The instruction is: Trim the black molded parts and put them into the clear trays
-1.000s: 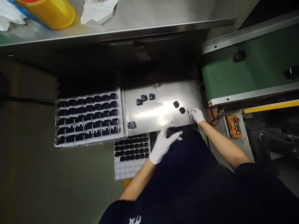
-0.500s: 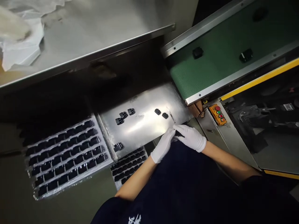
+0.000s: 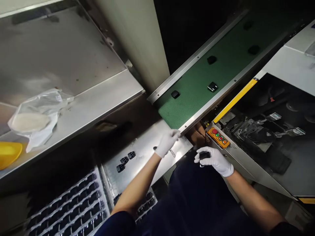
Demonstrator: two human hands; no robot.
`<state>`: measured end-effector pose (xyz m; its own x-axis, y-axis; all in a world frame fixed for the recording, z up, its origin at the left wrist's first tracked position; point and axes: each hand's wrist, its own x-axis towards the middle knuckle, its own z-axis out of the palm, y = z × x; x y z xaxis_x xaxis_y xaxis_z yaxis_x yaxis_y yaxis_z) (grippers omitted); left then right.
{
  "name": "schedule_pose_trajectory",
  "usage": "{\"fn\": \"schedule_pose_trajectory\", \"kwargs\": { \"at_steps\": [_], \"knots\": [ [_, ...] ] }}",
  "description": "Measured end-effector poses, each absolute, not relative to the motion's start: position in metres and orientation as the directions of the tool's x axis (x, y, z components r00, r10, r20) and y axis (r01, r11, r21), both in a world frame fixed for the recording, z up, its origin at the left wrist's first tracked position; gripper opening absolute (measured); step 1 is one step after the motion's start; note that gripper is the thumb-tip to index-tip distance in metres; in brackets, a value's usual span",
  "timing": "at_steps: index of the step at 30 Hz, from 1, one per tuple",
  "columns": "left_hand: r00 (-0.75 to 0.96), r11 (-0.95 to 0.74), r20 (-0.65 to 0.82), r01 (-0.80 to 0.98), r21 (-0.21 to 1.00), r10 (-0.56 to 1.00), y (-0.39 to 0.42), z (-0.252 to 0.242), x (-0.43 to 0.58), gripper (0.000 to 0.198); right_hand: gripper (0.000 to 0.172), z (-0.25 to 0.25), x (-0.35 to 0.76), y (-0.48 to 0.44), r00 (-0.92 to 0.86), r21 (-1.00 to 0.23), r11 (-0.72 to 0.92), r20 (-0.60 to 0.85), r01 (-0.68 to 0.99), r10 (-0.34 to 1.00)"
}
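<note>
Smooth, shiny metal forms the worktable [image 3: 145, 147]; the conveyor belt [image 3: 192, 103] looks matt and finely ribbed, the white gloves [image 3: 218, 161] matt, the black pieces [image 3: 131, 154] hard plastic, the tray [image 3: 98, 177] glossy plastic.

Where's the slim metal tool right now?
In the head view, the slim metal tool lies toward the right end of the steel table, just below the left hand in the picture.

The light was dim and uneven. Glare whitened the metal table [image 3: 145, 152], deep shadow lay beneath the shelf [image 3: 105, 98], and the green belt [image 3: 190, 103] darkened toward its far end. The left hand [image 3: 168, 143] and right hand [image 3: 216, 161] stood out pale; the lower-left tray [image 3: 104, 197] looked smeared.
</note>
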<state>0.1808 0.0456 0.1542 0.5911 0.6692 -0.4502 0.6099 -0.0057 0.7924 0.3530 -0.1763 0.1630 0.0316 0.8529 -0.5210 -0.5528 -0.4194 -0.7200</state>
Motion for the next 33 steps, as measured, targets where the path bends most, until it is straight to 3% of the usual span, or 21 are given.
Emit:
{"fn": "schedule_pose_trajectory", "kwargs": {
  "at_steps": [2, 5, 7, 9, 14, 17, 19, 22, 24, 26, 28, 31, 33],
  "knots": [
    [0.561, -0.337, -0.285, 0.754, 0.564, 0.777, 0.096, 0.148, 0.216, 0.03, 0.049, 0.161, 0.368, -0.188, -0.036, -0.635, -0.346, -0.447, -0.691, 0.894],
    [0.559, -0.463, -0.171, 0.792, 0.398, 0.811, 0.17, 0.145, 0.271, 0.053, 0.049, 0.155, 0.384, -0.208, -0.12, -0.5, -0.279, -0.326, -0.82, 0.938],
    [0.645, -0.627, -0.134, 0.763, 0.155, 0.752, 0.207, 0.146, 0.303, 0.065, 0.048, 0.149, 0.391, -0.221, -0.134, -0.427, -0.251, -0.284, -0.869, 0.949],
    [0.715, -0.732, -0.186, 0.68, -0.044, 0.674, 0.231, 0.148, 0.329, 0.068, 0.049, 0.144, 0.399, -0.234, -0.116, -0.373, -0.217, -0.275, -0.902, 0.954],
    [0.751, -0.819, -0.343, 0.562, -0.117, 0.564, 0.243, 0.155, 0.357, 0.051, 0.051, 0.15, 0.433, -0.273, 0.087, -0.328, -0.033, -0.342, -0.944, 0.936],
    [0.711, -0.792, -0.361, 0.586, -0.168, 0.603, 0.245, 0.156, 0.353, 0.035, 0.052, 0.161, 0.454, -0.292, 0.25, -0.332, 0.121, -0.379, -0.935, 0.891],
    [0.644, -0.731, -0.365, 0.655, -0.192, 0.672, 0.245, 0.155, 0.349, 0.041, 0.052, 0.164, 0.465, -0.3, 0.316, -0.339, 0.189, -0.373, -0.922, 0.873],
    [0.6, -0.584, -0.225, 0.8, 0.139, 0.768, 0.226, 0.16, 0.335, 0.05, 0.053, 0.162, 0.472, -0.305, 0.328, -0.349, 0.199, -0.363, -0.916, 0.872],
    [0.548, -0.428, -0.155, 0.774, 0.467, 0.822, 0.194, 0.17, 0.318, 0.053, 0.054, 0.159, 0.473, -0.304, 0.309, -0.366, 0.16, -0.397, -0.917, 0.864],
    [0.532, -0.204, -0.237, 0.641, 0.74, 0.813, 0.148, 0.184, 0.298, 0.057, 0.055, 0.156, 0.473, -0.299, 0.26, -0.375, 0.083, -0.45, -0.923, 0.854],
    [0.544, 0.025, -0.392, 0.562, 0.826, 0.742, 0.093, 0.196, 0.278, 0.054, 0.057, 0.155, 0.474, -0.291, 0.182, -0.361, -0.015, -0.504, -0.932, 0.844],
    [0.571, 0.246, -0.606, 0.583, 0.774, 0.554, 0.011, 0.206, 0.258, 0.047, 0.06, 0.152, 0.476, -0.274, 0.039, -0.296, -0.161, -0.569, -0.942, 0.821],
    [0.625, 0.327, -0.637, 0.548, 0.77, 0.451, -0.034, 0.205, 0.251, 0.042, 0.061, 0.149, 0.476, -0.261, -0.052, -0.259, -0.25, -0.59, -0.933, 0.806]
  ]
}}
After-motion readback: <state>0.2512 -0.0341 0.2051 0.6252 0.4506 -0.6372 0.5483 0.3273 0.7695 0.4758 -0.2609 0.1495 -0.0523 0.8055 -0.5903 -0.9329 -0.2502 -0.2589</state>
